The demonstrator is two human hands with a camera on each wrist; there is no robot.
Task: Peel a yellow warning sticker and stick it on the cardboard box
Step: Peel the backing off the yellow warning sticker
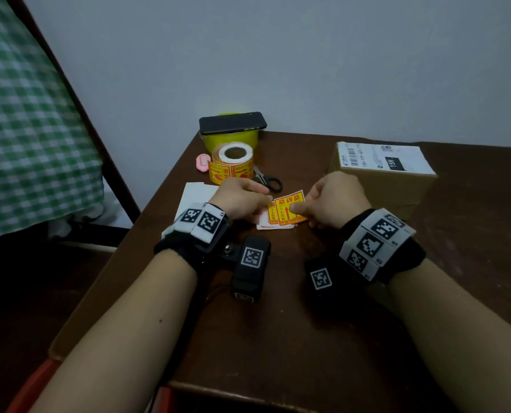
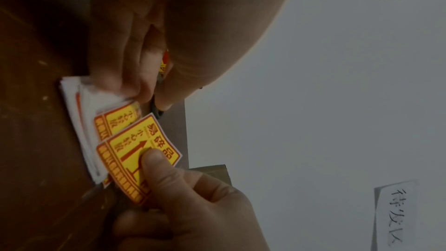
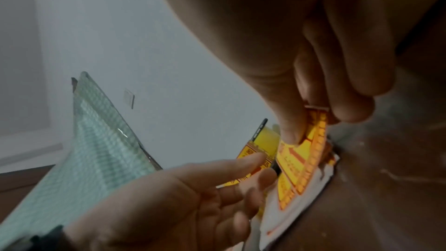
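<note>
A dark wooden table [image 1: 278, 323] is shown; a cardboard box [image 1: 397, 189] stands at its right rear; the backing paper [image 2: 79, 114] is pinned by the left hand [image 1: 242, 198]; the sticker [image 1: 288, 208] is pinched, lifted, by the right hand [image 1: 334, 201].

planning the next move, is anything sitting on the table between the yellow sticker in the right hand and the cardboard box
Nothing visible does. The right hand pinches the yellow warning sticker, and only bare dark wooden table lies between it and the brown cardboard box. The black scissors lie off to the left.
</note>
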